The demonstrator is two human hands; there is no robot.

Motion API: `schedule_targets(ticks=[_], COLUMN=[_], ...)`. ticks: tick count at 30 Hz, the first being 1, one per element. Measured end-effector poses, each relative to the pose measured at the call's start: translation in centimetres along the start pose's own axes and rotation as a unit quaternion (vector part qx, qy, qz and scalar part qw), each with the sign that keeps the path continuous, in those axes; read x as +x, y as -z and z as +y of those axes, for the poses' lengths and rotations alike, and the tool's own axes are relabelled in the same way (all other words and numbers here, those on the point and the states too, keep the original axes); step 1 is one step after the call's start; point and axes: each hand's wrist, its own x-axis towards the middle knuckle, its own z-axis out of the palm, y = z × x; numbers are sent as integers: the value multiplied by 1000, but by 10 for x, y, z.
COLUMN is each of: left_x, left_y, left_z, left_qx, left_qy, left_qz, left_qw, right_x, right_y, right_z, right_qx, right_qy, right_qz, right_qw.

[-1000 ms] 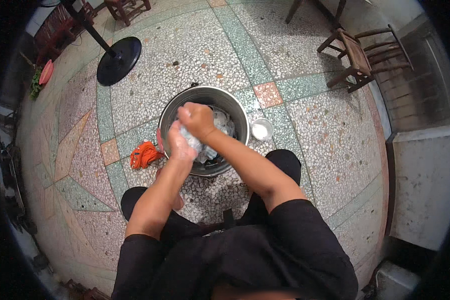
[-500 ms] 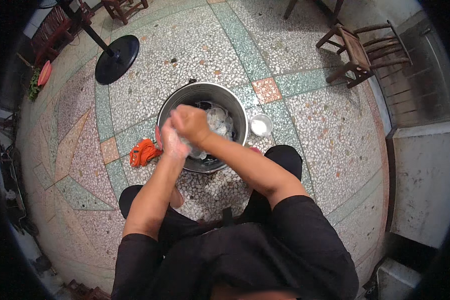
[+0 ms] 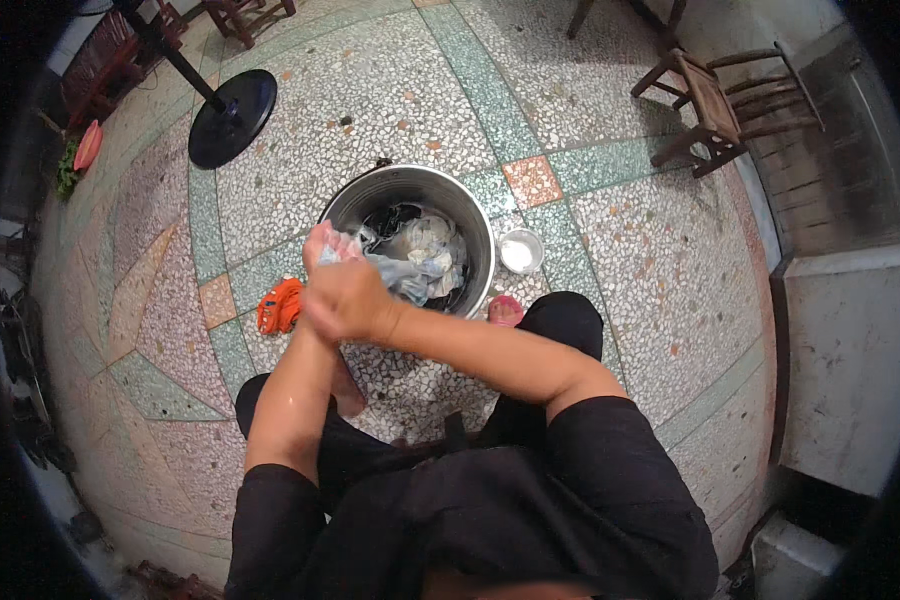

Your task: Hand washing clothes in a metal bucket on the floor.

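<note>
Both forearms came up from the lower edge and crossed at the wrists. Right hand (image 3: 348, 298) sat on top, fingers curled in a closed grip. Left hand (image 3: 320, 250) lay mostly hidden beneath it, fingers closed too. Left forearm looked wet.

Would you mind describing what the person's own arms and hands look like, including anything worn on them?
Both forearms are bare, and so are the left hand and the right hand: no gloves are visible, and no watch, bracelet or ring can be made out. The left forearm has a wet sheen. Short black sleeves end about the elbows and belong to a plain black top without visible markings.
</note>
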Motion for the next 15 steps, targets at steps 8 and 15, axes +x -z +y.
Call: schedule_targets(ticks=[8, 15], left_x=[50, -3], left_y=[-86, -17], left_z=[-63, -27], left_qx=[75, 66], left_qy=[-21, -15], left_qz=[572, 271], left_qw=[816, 960], right_x=[8, -10], right_y=[29, 16], right_z=[65, 11], right_qx=[-130, -5], right_qy=[-149, 25], right_qz=[-9, -74], right_qw=[980, 997])
